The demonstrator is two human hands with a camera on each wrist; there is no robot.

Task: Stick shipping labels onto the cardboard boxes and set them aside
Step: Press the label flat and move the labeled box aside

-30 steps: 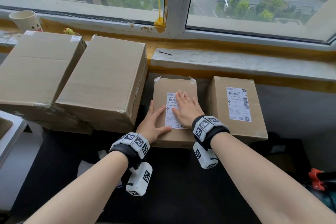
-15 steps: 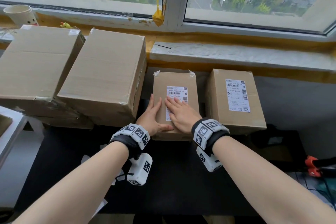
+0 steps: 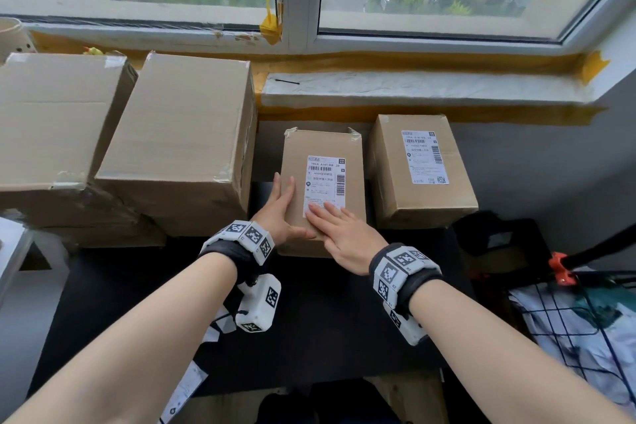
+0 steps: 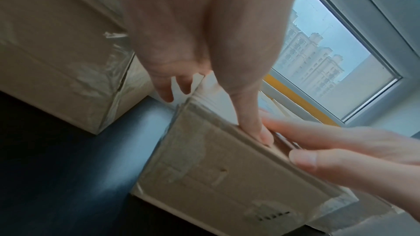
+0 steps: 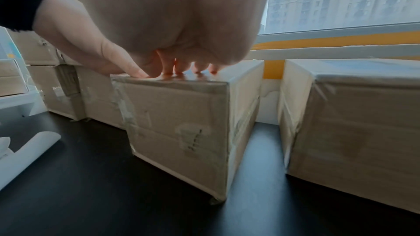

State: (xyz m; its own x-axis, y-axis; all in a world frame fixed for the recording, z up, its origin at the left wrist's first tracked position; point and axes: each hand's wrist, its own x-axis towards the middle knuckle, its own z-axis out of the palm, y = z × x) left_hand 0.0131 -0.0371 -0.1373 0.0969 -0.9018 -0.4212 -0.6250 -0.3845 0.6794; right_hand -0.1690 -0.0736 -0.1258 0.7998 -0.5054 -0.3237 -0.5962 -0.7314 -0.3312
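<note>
A small cardboard box (image 3: 321,144) stands on the black table (image 3: 309,337) under the window sill, with a white shipping label (image 3: 325,179) on its top. My left hand (image 3: 280,210) lies flat along the box's left top edge, thumb across the near edge. My right hand (image 3: 339,229) lies flat, its fingertips pressing the label's near end. In the left wrist view the left thumb (image 4: 250,114) rests on the box (image 4: 216,177). The right wrist view shows my right hand's fingertips (image 5: 181,68) down on the box top (image 5: 181,123). To the right stands a second small box (image 3: 423,196), which bears its own label (image 3: 425,157).
Two large cardboard boxes (image 3: 186,134) (image 3: 58,117) stand close on the left, the nearer one almost touching my left hand. The window sill (image 3: 413,89) runs behind. Loose paper strips (image 3: 186,392) lie at the table's near left. A wire basket (image 3: 578,320) and a red clamp (image 3: 559,268) sit at the right.
My right hand has slid down the label towards me, from its upper part to its near end, uncovering most of it. The left hand has stayed on the box's left side.
</note>
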